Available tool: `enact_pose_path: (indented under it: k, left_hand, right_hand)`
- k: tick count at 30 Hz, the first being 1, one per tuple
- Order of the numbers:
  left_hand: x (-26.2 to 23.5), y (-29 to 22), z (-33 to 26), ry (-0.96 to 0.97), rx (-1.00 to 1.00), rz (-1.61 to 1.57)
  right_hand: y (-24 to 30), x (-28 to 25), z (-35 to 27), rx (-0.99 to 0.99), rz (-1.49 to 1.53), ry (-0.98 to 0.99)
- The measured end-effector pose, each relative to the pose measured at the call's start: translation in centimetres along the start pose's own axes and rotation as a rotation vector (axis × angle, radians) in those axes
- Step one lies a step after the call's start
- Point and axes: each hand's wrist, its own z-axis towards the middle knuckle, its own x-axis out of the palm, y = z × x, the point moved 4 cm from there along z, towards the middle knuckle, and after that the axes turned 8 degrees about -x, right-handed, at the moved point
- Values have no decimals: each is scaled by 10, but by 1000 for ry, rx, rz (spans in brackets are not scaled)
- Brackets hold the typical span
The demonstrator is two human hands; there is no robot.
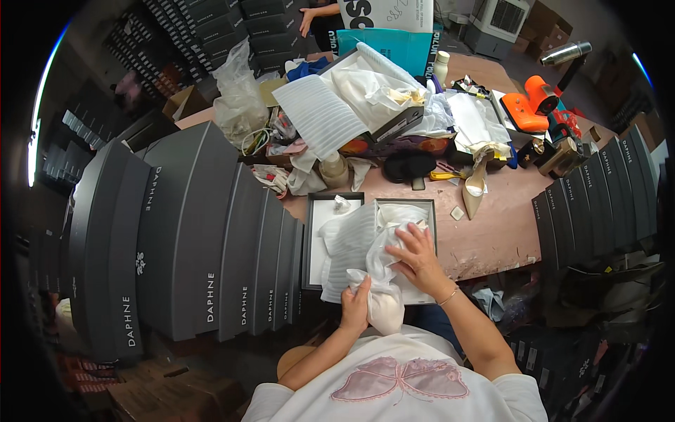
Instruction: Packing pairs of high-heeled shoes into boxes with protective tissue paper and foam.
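My left hand (355, 305) is closed on the twisted end of a white tissue-wrapped bundle (386, 311), which hangs at the box's near edge close to my body. What lies inside the tissue is hidden. My right hand (418, 260) rests over crumpled white tissue paper (387, 247) with its fingers spread. Beneath both hands sits an open shoebox (432, 211) with a dark rim. A ribbed white foam sheet (349, 235) spills across its left side onto a box lid (306, 243), where a small crumpled piece of paper (342, 203) lies.
Stacks of grey shoeboxes flank me, a tall row (186, 232) left and another (587, 200) right. A beige pointed shoe (475, 191) leans at the back of the pink table (492, 235). Behind stand a tissue-filled box (358, 84) and an orange device (524, 112). Someone's hand (306, 22) shows far off.
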Motion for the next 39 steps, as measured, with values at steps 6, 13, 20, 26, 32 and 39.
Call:
enact_pose_path:
  k: [6,13,20,26,32,39]
  left_hand:
    - [-29,-16,19,132,-238,-311]
    - [-57,-69,6,349,-90,218]
    - [-23,-123,-24,-316,367,-330]
    - [40,-164,-28,-143,1371,1201]
    - [18,-120,55,285,263,1228]
    - [69,-22,27,657,-879,363]
  right_hand:
    - [121,16,-16,-27,440,262]
    - [59,-51,25,-98,-83,435]
    - [-18,-51,-25,515,211,205]
    - [-108,-48,-77,814,633,-314]
    - [-88,-102,-28,513,609,310]
    - [-52,-74,31,80,440,730]
